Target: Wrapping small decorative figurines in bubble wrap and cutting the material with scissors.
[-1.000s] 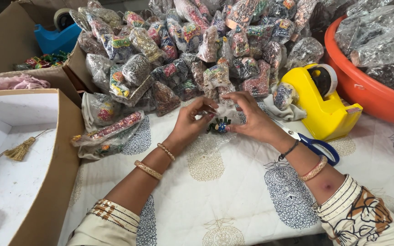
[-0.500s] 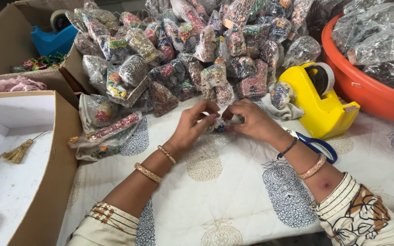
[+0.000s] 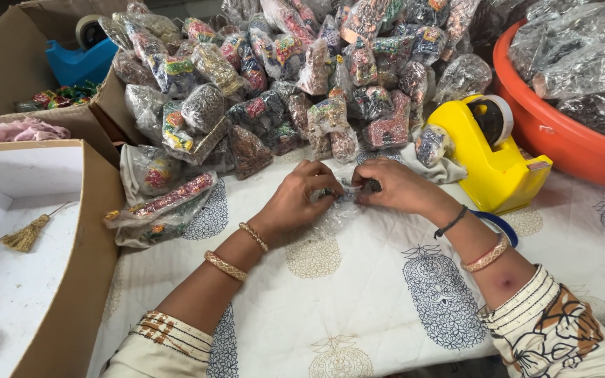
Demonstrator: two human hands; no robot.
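Note:
A small clear plastic packet [image 3: 345, 199] of dark beads lies on the printed white cloth [image 3: 358, 294] in front of me. My left hand [image 3: 295, 198] grips its left side and my right hand [image 3: 395, 186] grips its right side, fingers pinched together over it. Most of the packet is hidden under my fingers. Both wrists wear bangles. Just behind my hands rises a big heap of bead-filled clear packets [image 3: 295, 77]. A yellow tape dispenser [image 3: 493, 154] stands right of my right hand.
An open cardboard box [image 3: 71, 280] with gold tassels [image 3: 26, 234] sits at the left. An orange tub [image 3: 561, 140] of packets stands at the far right. Another carton holds a blue tape dispenser [image 3: 78, 59]. Blue-handled scissors [image 3: 498, 224] lie under my right forearm.
Both hands have lowered the packet slightly toward the cloth and closed in over it. The view has shifted a little; nothing else moved.

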